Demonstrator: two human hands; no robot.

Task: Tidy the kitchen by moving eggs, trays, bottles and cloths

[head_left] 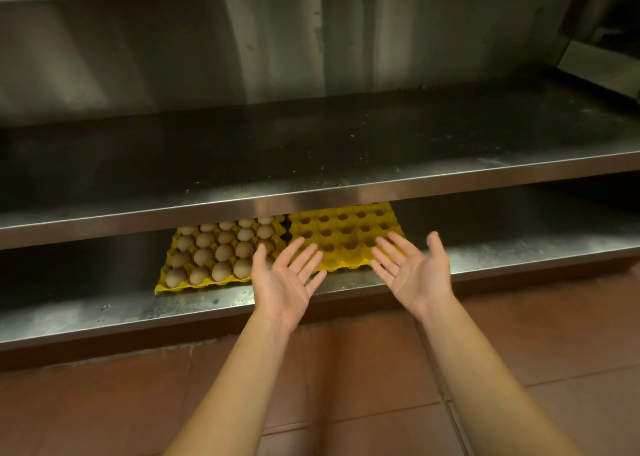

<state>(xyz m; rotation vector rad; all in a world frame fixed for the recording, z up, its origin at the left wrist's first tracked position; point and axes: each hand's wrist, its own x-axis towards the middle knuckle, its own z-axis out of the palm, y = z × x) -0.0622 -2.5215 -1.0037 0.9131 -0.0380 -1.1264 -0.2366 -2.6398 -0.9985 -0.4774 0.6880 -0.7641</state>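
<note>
Nearest to me is the red tiled floor (363, 369), with both my forearms reaching out over it. My left hand (282, 279) and my right hand (414, 272) are held palm-up, fingers straight and spread, holding nothing and touching nothing. They hover in front of the edge of the lower shelf (104, 313), which is stainless steel and sits just above the floor.

On that shelf, directly beyond my hands, lies the empty tray (343, 237) — yellow, moulded, every visible cup vacant. Just beside it on the left, edges close or touching, lies the full tray (166, 279), the same type, with eggs (214, 251) seated in rows in the cups I can see. Both trays run back under the upper shelf (311, 165), so their rear rows are hidden. Behind that stands a steel back wall (277, 47).

Handling judgement: the empty tray looks light and somewhat flexible; take it by the two side edges, or slide flat fingers beneath the front edge, and draw it forward before lifting. The full tray will be heavier and its load fragile — a tray of this kind may sag in the middle. Support it from below with both palms set wide apart, keep it level, and clear the upper shelf lip before raising it. Do not grip by one corner.
</note>
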